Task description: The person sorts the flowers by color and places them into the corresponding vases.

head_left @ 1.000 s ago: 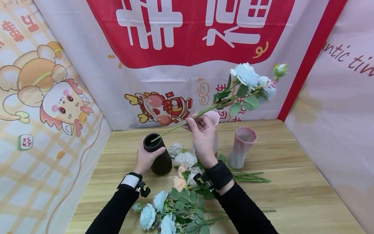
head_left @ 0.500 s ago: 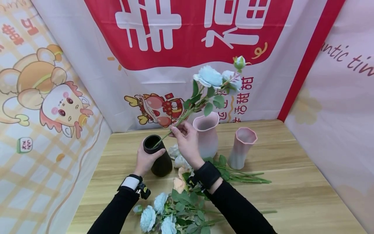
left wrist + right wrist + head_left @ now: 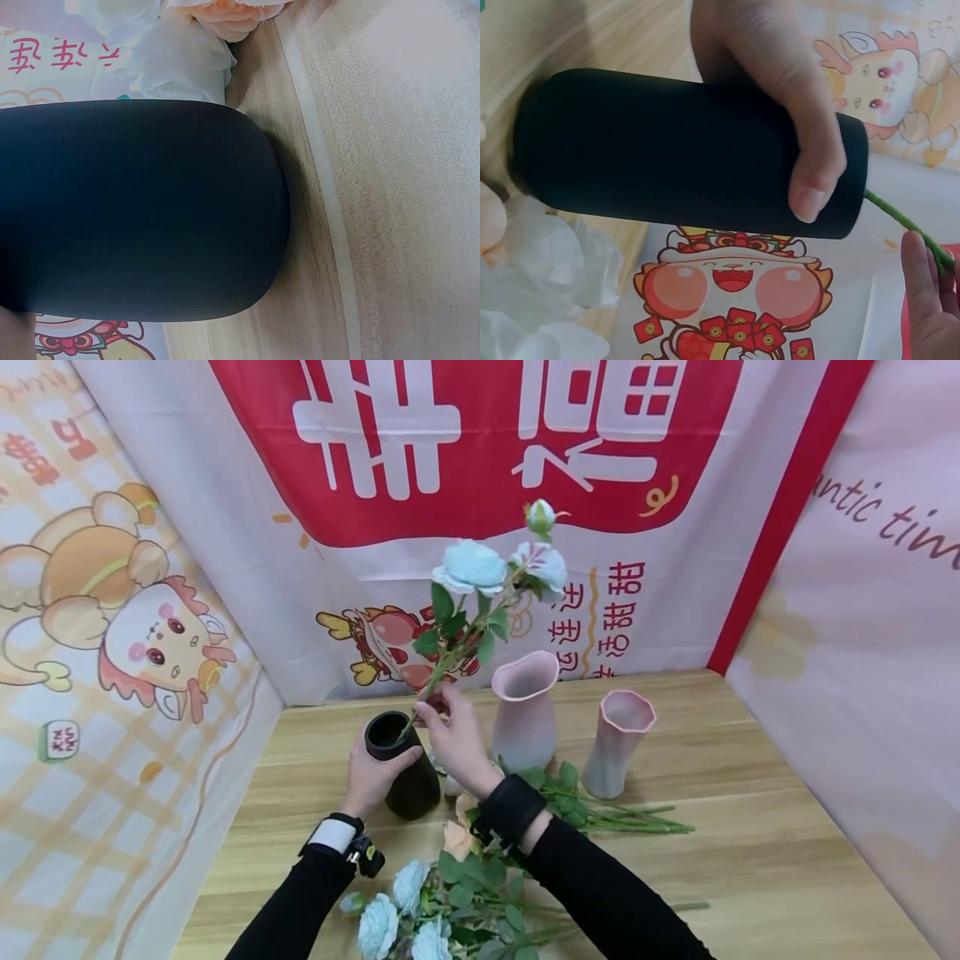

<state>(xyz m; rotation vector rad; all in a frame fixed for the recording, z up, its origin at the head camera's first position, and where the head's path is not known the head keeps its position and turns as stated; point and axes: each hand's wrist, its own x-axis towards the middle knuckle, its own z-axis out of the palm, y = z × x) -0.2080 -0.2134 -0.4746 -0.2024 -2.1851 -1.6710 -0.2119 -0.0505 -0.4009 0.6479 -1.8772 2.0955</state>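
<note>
My left hand (image 3: 369, 775) grips a black vase (image 3: 414, 787) near its mouth, the thumb curled across the front. In the right wrist view that thumb lies over the dark wall of the vase (image 3: 660, 150). Between thumb and fingers, my right hand (image 3: 459, 735) pinches the stem of a light blue artificial flower (image 3: 471, 567). The lower end of its green stem (image 3: 896, 214) is inside the vase's mouth, while blooms, leaves and a bud rise above, leaning right. Only a sliver of the left hand (image 3: 16, 337) shows in the left wrist view.
A tall pink-white vase (image 3: 525, 718) and a smaller pink-rimmed vase (image 3: 619, 739) stand to the right. Light blue flowers (image 3: 378, 925) lie at the front of the wooden table (image 3: 757, 852). Peach flowers (image 3: 457, 839) and white flowers (image 3: 176, 64) lie beside the black vase.
My right hand has moved left and down toward the black vase, bringing the flower more upright and its stem deeper into the mouth. The left hand keeps its grip on the vase.
</note>
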